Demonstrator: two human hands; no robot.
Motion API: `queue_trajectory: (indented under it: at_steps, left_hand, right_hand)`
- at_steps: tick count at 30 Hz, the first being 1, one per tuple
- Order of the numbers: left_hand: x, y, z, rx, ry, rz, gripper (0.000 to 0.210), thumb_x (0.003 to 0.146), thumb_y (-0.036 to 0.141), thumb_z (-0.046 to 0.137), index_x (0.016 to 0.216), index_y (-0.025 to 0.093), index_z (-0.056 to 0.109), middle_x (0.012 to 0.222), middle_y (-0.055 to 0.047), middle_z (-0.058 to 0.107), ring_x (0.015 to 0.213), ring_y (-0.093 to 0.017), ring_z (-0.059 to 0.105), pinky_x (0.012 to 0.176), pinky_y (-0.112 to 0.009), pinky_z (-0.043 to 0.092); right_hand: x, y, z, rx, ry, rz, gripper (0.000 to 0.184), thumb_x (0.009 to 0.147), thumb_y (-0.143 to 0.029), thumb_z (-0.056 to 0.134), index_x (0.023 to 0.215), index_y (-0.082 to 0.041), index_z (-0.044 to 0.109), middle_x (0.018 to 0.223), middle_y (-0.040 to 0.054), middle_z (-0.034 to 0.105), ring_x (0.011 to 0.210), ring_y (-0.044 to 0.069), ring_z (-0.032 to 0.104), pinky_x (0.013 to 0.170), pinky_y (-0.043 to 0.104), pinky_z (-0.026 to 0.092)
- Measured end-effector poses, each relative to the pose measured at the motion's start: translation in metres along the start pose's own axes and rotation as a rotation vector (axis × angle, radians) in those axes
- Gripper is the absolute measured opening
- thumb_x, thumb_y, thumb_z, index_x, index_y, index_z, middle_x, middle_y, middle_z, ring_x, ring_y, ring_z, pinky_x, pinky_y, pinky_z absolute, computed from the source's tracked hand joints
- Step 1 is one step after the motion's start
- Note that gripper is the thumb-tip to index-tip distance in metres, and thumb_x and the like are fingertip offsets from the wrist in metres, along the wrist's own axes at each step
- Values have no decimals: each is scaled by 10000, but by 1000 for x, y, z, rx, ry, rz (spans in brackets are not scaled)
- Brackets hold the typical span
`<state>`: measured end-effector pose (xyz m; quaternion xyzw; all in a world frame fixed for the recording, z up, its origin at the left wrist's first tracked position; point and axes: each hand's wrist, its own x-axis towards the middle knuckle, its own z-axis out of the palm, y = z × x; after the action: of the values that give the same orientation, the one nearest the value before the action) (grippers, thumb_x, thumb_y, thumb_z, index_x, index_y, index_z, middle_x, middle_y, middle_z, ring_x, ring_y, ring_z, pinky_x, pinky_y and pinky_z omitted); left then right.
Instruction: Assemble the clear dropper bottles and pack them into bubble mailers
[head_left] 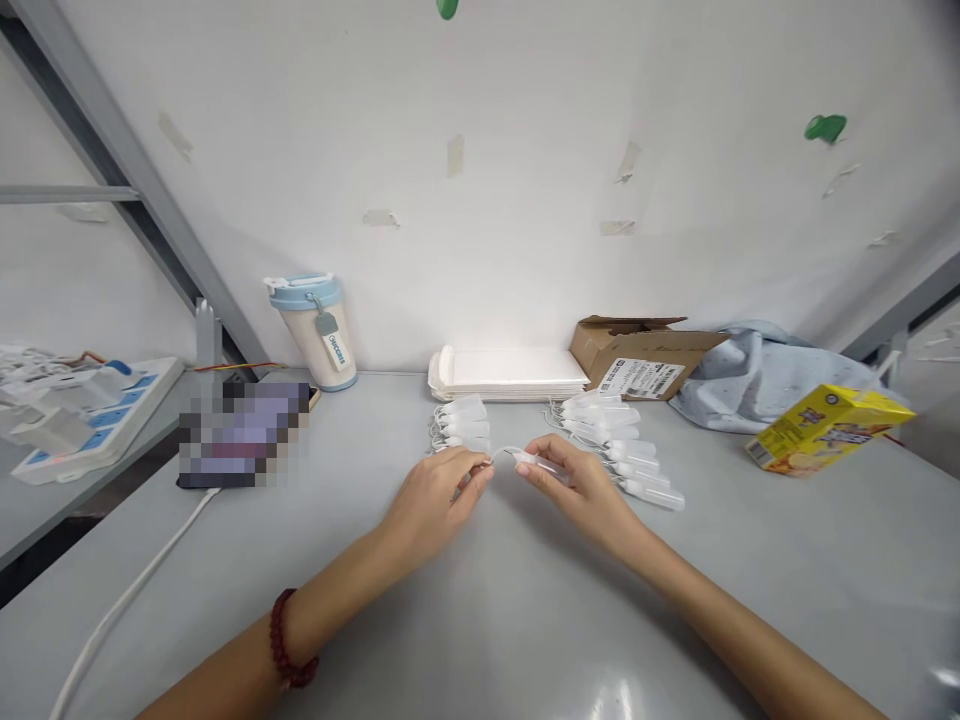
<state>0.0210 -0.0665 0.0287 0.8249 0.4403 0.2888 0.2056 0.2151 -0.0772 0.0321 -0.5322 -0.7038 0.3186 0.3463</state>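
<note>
mid-frame, the left hand (431,495) pinches a cord (506,451), the right hand (583,487) grips its tube (550,466); cord-handling seems underway, next likely calling for gentle, steady tension.

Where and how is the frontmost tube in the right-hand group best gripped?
Probably around the translucent barrel of the frontmost tube, from the right: its uncapped end points that way, the white cap faces left, and no tube lies in front.

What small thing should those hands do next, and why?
Perhaps gently draw the left hand away to straighten the cord: it arches between that hand and the clear tube held in the right hand.
</note>
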Motion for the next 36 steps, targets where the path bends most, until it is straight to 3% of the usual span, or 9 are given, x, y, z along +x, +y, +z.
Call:
queue_trajectory:
  at_steps: [8,18,26,36]
  left_hand:
    - [0,5,-2,-87,-23,-27,289,899,286,386,722,170,583,644,16,538,598,-116,438,571,-237,313]
    - [2,7,-7,-453,-119,-273,307,870,335,412,717,176,624,688,13,568,596,-106,442,521,-213,323]
    - [3,7,-7,-670,-193,-291,309,865,315,407,791,164,666,682,-13,602,594,-110,462,518,-216,345]
    - [4,7,-7,-731,-220,-334,285,844,308,426,768,151,652,646,-17,591,576,-111,461,496,-216,336]
  right_hand:
    - [0,-2,0,-20,-7,-32,289,852,-445,469,835,-177,577,724,3,571,614,114,456,487,217,315]
    - [-2,-8,-1,-16,-14,-73,276,871,-401,460,816,-179,615,698,2,598,642,117,514,475,205,312]
    - [-5,-9,-1,14,-62,-100,269,878,-397,455,842,-183,614,702,-6,596,634,103,503,465,191,301]
    - [-6,-10,0,39,-68,-78,294,871,-418,453,834,-172,608,698,1,588,628,109,492,489,200,325]
